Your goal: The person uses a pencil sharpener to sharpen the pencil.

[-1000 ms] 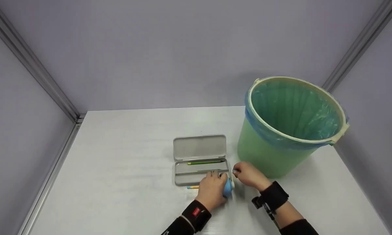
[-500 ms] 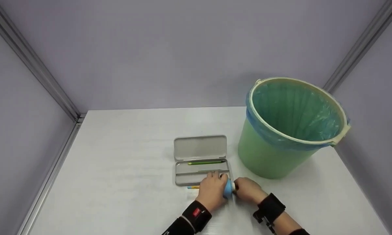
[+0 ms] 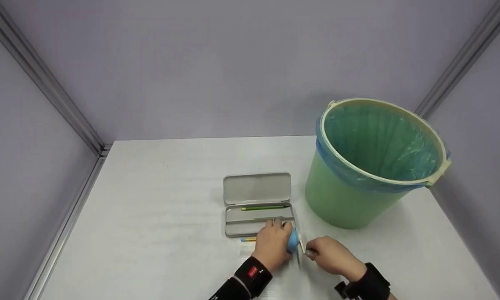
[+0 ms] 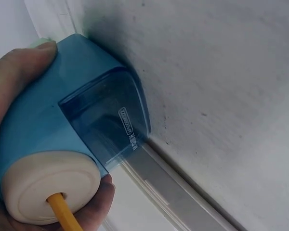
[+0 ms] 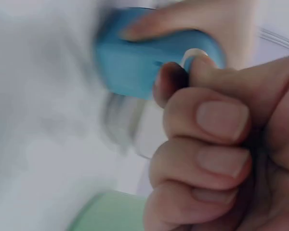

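Note:
My left hand point(image 3: 271, 246) grips a blue crank pencil sharpener point(image 4: 33, 120) on the white table, thumb on one side and fingers beneath in the left wrist view. A yellow pencil point(image 4: 64, 211) sticks out of the hole in its cream front; in the head view the pencil's blue-tipped end point(image 3: 245, 239) shows left of the hand. With curled fingers, my right hand point(image 3: 331, 255) pinches the end of the sharpener's crank handle point(image 3: 302, 246), which points down toward the near side. The right wrist view is blurred, and the fingers hide most of the handle.
An open grey pencil case point(image 3: 256, 188) lies just beyond the left hand, with a green pencil point(image 3: 263, 208) inside. At the right, a large green bin point(image 3: 337, 200) with a blue liner stands close by. Grey-framed walls point(image 3: 233, 71) enclose the table.
My right hand first moved down toward me to the sharpener's side, then outward to the right, turning the crank. The left hand and sharpener have stayed in place.

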Tool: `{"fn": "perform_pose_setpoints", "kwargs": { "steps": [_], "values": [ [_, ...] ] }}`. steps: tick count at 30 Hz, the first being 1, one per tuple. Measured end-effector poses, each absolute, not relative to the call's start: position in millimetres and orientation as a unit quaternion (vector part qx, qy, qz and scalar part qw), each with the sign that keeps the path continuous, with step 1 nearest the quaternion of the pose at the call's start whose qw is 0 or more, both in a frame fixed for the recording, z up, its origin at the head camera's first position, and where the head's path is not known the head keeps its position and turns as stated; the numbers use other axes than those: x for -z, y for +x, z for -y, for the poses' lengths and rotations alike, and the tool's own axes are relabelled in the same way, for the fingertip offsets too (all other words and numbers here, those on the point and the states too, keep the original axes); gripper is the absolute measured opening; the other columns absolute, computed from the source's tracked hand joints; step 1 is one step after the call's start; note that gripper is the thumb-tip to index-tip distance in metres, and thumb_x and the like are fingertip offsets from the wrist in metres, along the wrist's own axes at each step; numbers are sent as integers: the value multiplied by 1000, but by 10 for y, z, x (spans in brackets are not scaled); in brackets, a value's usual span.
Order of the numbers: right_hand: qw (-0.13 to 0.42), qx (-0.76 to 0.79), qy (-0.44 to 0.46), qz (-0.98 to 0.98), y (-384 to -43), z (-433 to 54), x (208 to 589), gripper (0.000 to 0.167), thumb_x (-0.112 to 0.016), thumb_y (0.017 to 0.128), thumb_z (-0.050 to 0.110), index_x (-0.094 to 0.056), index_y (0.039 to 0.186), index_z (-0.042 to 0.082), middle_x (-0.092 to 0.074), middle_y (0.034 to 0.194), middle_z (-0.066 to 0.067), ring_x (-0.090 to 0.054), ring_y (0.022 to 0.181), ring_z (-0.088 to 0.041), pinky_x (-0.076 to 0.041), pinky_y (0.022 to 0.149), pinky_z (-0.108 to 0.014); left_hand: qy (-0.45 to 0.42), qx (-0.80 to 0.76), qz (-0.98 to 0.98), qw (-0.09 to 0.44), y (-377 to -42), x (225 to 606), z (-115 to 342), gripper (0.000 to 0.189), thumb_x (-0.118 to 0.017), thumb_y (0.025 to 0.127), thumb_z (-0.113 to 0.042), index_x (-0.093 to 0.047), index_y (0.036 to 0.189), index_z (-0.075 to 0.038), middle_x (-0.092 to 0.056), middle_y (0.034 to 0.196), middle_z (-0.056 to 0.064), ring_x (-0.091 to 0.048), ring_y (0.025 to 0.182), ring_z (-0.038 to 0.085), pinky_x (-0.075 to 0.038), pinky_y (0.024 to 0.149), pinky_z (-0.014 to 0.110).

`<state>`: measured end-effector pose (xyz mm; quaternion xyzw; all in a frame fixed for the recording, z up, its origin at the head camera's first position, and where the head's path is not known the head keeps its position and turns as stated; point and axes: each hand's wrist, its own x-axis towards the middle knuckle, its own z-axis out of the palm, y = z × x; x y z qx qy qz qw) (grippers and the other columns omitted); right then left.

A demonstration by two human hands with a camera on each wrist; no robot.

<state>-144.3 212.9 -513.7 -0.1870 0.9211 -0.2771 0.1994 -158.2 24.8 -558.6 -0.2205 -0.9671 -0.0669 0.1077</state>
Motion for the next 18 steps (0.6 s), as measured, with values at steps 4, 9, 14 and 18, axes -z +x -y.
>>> {"fn": "perform_pose_setpoints", "kwargs": {
  "steps": [4, 9, 14, 18],
  "values": [
    [187, 294, -186, -919, -1551, -2130, 4973, 19, -64, 105, 9, -70, 88, 5, -54, 74, 4, -39, 65, -8, -32, 66, -27, -219, 59, 966, 123, -1574, 5600, -239, 65, -105, 61, -42, -61, 100, -17, -68, 95, 2, -62, 85, 19, -58, 68, 30],
    [148, 294, -171, -929, -1740, -2051, 4928, 26, -62, 105, 5, -61, 80, 8, -42, 71, 5, -35, 64, -11, -29, 66, -27, -220, 58, 965, 128, -1588, 5625, -239, 64, -105, 61, -42, -62, 101, -17, -68, 94, 2, -62, 83, 20, -57, 67, 30],
    [146, 299, -150, -931, -1931, -1988, 4992, 34, -60, 104, 2, -50, 73, 12, -39, 70, 3, -35, 64, -14, -30, 66, -30, -220, 57, 966, 123, -1593, 5627, -230, 66, -105, 60, -44, -63, 103, -17, -69, 94, 2, -63, 83, 20, -58, 67, 30],
    [155, 302, -131, -932, -2055, -1953, 5117, 34, -58, 103, 0, -49, 72, 12, -37, 70, 2, -35, 65, -15, -30, 67, -31, -220, 55, 966, 124, -1590, 5620, -226, 68, -106, 58, -46, -62, 101, -17, -68, 94, 2, -63, 82, 19, -57, 67, 30]
  ]
}}
